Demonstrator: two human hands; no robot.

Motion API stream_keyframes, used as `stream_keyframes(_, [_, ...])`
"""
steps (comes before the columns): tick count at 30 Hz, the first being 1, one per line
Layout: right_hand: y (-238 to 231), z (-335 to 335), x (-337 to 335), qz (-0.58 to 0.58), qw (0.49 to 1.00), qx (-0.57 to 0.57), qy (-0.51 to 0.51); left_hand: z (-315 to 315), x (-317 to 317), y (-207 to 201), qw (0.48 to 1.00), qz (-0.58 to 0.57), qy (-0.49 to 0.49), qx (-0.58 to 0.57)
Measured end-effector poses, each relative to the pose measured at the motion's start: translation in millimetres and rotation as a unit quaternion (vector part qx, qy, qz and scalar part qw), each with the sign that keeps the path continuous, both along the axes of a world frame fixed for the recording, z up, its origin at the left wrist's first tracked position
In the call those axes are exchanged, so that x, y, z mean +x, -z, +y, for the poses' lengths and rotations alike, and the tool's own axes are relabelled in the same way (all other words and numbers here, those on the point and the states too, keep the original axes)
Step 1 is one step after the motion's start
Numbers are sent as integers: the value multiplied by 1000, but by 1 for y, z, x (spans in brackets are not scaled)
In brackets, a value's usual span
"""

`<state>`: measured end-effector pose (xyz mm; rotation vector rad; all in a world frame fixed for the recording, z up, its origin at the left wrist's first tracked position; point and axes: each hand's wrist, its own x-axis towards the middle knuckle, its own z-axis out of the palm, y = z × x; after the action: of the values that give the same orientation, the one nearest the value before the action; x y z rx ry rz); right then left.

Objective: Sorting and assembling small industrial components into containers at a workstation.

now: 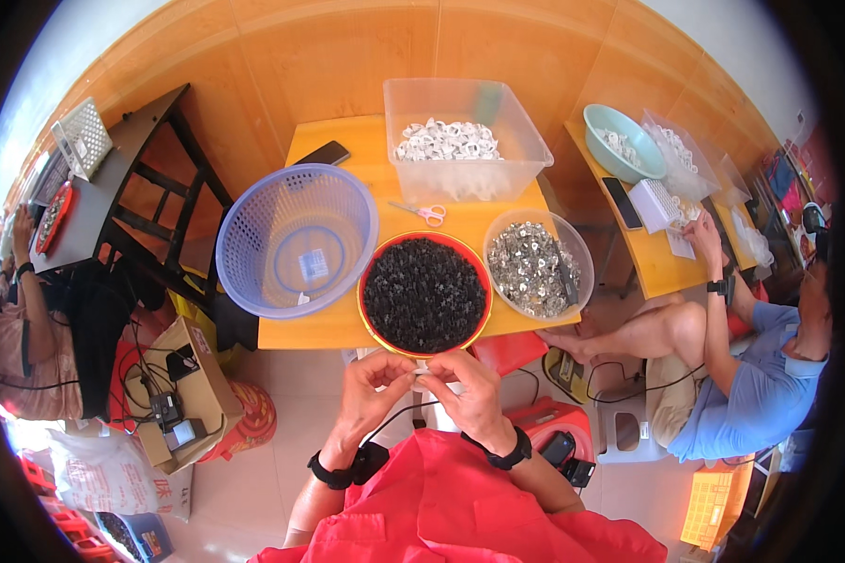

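My left hand [371, 387] and my right hand [469, 389] meet just below the table's front edge. Thumbs and fingers of both pinch a small white part [422, 370], mostly covered by the fingertips. Right in front of them stands a round red tray with a yellow rim [361, 305], full of small black pieces [426, 293]. To its right, a clear round tub [584, 272] holds many small metal pieces [528, 267] and a dark strip-like thing. Behind, a clear rectangular bin [469, 183] contains white ring-like parts [449, 141].
A purple plastic basket [239, 253] with a label inside stands on the table's left. Pink-handled scissors [430, 216] and a black phone [324, 153] lie farther back. At right, a person in blue [751, 385] works at another table; another person [33, 347] sits at far left.
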<state>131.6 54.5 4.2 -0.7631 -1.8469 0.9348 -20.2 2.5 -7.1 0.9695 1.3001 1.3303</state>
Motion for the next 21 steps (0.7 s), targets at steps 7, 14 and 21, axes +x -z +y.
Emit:
stream_keyframes(7, [-3,-2,-1,-13,1000,24,3,0,0,-2,999,27,25,33])
stream_keyframes(14, [-1,-4,1,99,975,-198,-22,-1,9,-10,997,18,-28,68])
stream_keyframes(21, [2,-9,-1,122,946,-299,-10,0,11,-4,997,29,-25,69])
